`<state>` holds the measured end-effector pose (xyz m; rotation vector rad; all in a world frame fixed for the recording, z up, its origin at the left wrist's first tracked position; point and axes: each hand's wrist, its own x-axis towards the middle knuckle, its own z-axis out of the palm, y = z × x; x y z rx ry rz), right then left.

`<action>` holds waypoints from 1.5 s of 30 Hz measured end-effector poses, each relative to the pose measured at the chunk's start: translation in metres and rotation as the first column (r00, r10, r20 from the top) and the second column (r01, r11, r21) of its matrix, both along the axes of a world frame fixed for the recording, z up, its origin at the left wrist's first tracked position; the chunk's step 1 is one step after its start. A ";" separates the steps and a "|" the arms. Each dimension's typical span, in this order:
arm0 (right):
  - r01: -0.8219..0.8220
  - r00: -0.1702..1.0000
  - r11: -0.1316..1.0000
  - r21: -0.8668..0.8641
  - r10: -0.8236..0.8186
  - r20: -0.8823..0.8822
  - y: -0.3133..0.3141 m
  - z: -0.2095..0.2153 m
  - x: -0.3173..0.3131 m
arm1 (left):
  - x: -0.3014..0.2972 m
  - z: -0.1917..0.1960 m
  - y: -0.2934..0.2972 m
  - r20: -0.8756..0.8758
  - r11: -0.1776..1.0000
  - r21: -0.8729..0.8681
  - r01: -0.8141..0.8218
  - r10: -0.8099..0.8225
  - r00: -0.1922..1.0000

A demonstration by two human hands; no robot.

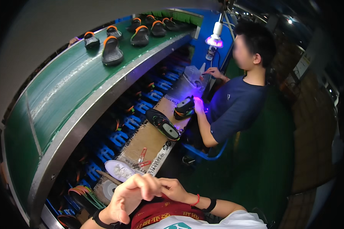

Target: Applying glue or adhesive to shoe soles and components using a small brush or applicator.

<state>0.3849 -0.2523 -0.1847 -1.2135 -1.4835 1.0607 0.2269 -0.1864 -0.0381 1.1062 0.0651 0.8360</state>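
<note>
My left hand [135,192] is raised in front of my body, its thumb spread away from loosely bent fingers, with nothing visible in it. Close beside it is my right hand [174,189], with curled fingers whose tips are partly hidden behind the left hand. Whether those fingers pinch anything does not show. Just beyond my left hand, a white shoe-shaped piece [120,170] with crumpled whitish material on it lies on the cardboard-covered bench [135,144]. Past it lie red-handled tools [142,155], perhaps small cutters. Farther along rests a black shoe [162,124] showing a grey sole patch.
A green conveyor belt [65,91] carrying black-and-orange shoes [112,51] runs along the left behind a metal edge [84,110]. Below are blue racks [119,138]. A co-worker [239,99] at far right holds a black shoe [184,108] near a purple lamp [214,40].
</note>
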 end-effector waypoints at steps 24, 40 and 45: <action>-0.409 0.910 0.913 -0.009 0.407 -0.074 0.028 -0.025 0.009 | -0.111 -0.129 -0.106 -0.372 0.311 -0.504 -0.806 0.764 0.527; -0.512 0.847 0.858 0.053 0.514 -0.139 -0.001 -0.031 -0.074 | -0.184 -0.185 -0.167 -0.794 0.042 -0.211 -0.977 0.575 0.196; -0.450 0.859 0.893 0.012 0.437 -0.267 -0.010 -0.050 -0.068 | -0.186 -0.208 -0.149 -0.899 -0.017 -0.179 -0.984 0.409 0.156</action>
